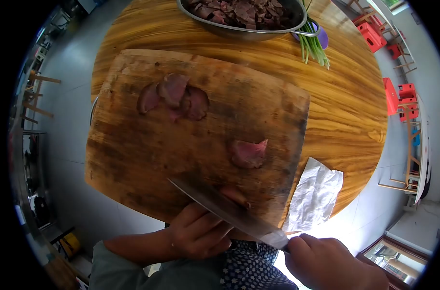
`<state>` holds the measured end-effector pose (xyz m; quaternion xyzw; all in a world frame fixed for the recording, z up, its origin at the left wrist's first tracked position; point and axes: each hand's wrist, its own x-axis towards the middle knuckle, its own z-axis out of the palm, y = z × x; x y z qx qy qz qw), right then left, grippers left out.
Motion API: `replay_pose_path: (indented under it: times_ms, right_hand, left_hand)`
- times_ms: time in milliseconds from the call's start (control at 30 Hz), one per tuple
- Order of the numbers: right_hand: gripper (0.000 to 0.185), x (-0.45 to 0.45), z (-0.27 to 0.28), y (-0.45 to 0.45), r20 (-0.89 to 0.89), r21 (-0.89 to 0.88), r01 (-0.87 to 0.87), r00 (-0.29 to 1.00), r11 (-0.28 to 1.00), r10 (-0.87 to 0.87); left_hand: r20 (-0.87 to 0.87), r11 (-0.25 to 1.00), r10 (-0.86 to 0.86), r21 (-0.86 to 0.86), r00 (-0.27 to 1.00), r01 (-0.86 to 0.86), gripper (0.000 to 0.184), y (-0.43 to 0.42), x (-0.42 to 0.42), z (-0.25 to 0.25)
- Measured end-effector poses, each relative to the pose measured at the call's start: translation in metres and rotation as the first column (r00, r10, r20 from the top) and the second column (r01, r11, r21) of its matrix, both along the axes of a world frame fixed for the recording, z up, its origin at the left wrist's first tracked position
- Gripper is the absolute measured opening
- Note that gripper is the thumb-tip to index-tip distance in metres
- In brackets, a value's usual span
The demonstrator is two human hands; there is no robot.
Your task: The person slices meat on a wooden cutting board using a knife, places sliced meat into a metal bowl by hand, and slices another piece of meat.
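Observation:
In my right hand (326, 263) is a cleaver (225, 208), its handle wrapped by my closed fingers and its wide blade slanting up-left across the near edge of the cutting board (147, 145). My left hand (200, 232) is curled close behind the blade; whatever its fingers press on is hidden. Just past the blade lies a slice of dark reddish meat (235, 195), partly covered by it. Another meat slice (249, 153) rests alone at the right of the board. Several overlapping meat slices (173, 92) lie farther back on the left.
A metal basin (239, 31) full of sliced meat stands behind the board on the round wooden table (345, 111). Green onions (312, 46) lie beside it, near a purple object (322, 37). A crumpled white cloth or paper (315, 195) lies right of the board. Red stools (372, 36) stand beyond.

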<state>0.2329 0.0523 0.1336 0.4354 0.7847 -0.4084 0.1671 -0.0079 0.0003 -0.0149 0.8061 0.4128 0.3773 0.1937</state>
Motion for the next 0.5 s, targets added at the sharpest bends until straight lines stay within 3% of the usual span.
replay_pose_path:
  times_ms: [100, 200, 300, 333, 500]
  right_hand:
    - [0.011, -0.020, -0.015, 0.016, -0.080, 0.059, -0.027, 0.996, 0.998, 0.032]
    - [0.020, -0.025, -0.015, 0.026, -0.003, -0.072, -0.090, 0.996, 0.993, 0.090]
    - [0.022, -0.001, -0.016, 0.005, -0.020, -0.053, -0.076, 0.997, 0.996, 0.075]
    - [0.010, 0.004, -0.008, -0.009, -0.047, 0.091, 0.034, 0.998, 0.995, -0.030]
    - [0.010, 0.004, -0.008, -0.006, 0.062, 0.027, 0.055, 0.997, 0.998, -0.056]
  left_hand:
    - [-0.057, 1.000, -0.003, 0.017, 0.998, 0.004, 0.031, 0.002, -0.006, 0.004]
    - [-0.081, 0.999, 0.004, 0.033, 0.997, -0.001, 0.032, 0.002, -0.002, 0.008]
    - [-0.032, 0.998, 0.023, 0.053, 0.999, -0.021, 0.031, 0.000, 0.002, 0.006]
    - [-0.034, 0.998, 0.032, 0.058, 0.999, -0.030, 0.031, -0.002, 0.001, 0.003]
    - [-0.048, 0.998, -0.017, 0.063, 0.999, 0.020, 0.030, 0.001, -0.004, 0.002]
